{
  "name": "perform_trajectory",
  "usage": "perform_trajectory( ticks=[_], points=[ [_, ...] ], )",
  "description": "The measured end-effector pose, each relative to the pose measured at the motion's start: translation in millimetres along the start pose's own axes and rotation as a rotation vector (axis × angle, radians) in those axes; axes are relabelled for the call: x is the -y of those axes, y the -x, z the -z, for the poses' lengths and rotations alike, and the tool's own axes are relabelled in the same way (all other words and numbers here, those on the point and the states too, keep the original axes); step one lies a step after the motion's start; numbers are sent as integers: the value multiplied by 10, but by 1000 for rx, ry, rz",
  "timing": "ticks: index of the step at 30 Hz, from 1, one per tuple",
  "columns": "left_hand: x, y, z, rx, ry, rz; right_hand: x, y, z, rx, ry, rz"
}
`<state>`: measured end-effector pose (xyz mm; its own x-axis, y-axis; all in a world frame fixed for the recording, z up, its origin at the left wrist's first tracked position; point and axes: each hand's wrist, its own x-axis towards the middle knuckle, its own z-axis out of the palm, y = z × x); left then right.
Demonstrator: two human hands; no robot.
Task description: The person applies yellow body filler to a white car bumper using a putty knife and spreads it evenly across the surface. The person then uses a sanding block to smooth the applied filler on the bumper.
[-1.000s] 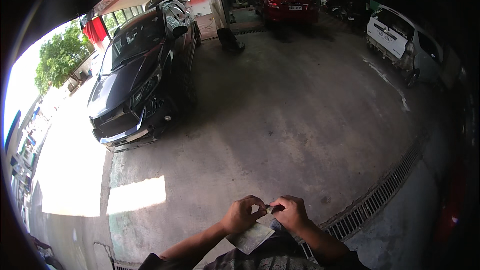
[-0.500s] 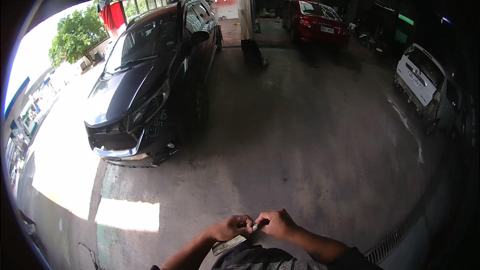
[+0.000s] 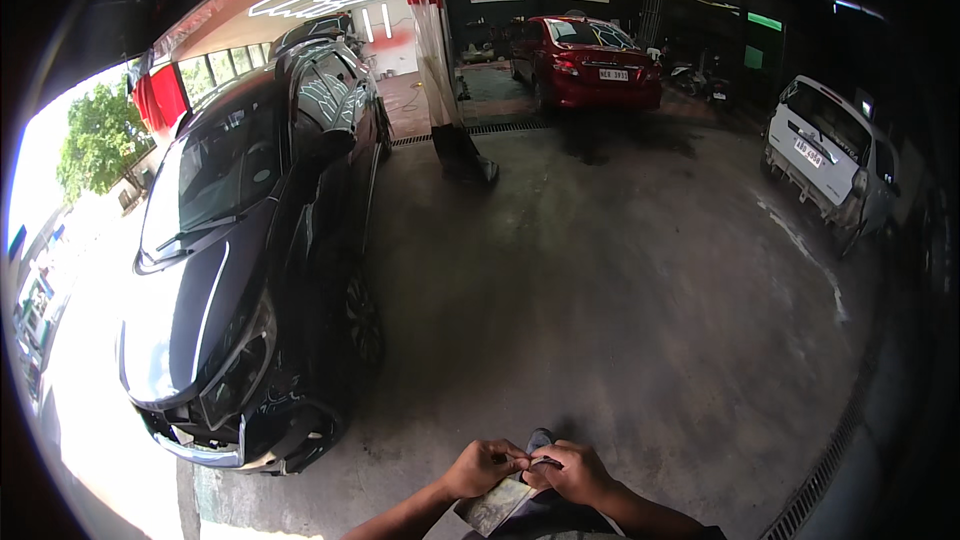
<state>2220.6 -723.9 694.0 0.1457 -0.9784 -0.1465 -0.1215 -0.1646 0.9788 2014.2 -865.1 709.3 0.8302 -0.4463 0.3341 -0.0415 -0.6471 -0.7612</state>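
Note:
My left hand (image 3: 482, 468) and my right hand (image 3: 575, 473) meet in front of my body at the lower middle. Both have fingers closed in a pinch, the fingertips almost touching. A small dark thin piece (image 3: 544, 462) shows at the right fingers, too small to name. Just below the hands is a flat greyish-green sheet or pad (image 3: 495, 506) with a pale border; whether a hand grips it is hidden. The tip of a shoe (image 3: 540, 436) appears beyond my fingers.
A dark car (image 3: 215, 270) with an opened-up front bumper area stands close on the left. Farther off are a red sedan (image 3: 590, 65) and a white car (image 3: 815, 150). A pillar with a red and clear curtain (image 3: 430, 50) rises mid-back. A floor drain grate (image 3: 815, 490) runs along the right.
My view has shifted, and the dark car looks nearer on the left. My hands remain together; more of the flat sheet shows below them, and a shoe tip has come into view.

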Motion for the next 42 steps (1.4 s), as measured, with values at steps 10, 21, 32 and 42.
perform_trajectory(
  ticks=[10,21,32,42],
  points=[
    [-396,-3159,2964,243,151,202,-1680,-4528,345,421,-261,10],
    [-54,-6212,6444,-22,642,155,-3580,-9469,-460,546,-279,368],
    [-628,-10427,10198,-55,28,57,-5438,-14004,-510,110,-175,46],
    [-999,-14035,13397,-124,324,161,-7269,-18712,-459,161,-199,233]
  ],
)
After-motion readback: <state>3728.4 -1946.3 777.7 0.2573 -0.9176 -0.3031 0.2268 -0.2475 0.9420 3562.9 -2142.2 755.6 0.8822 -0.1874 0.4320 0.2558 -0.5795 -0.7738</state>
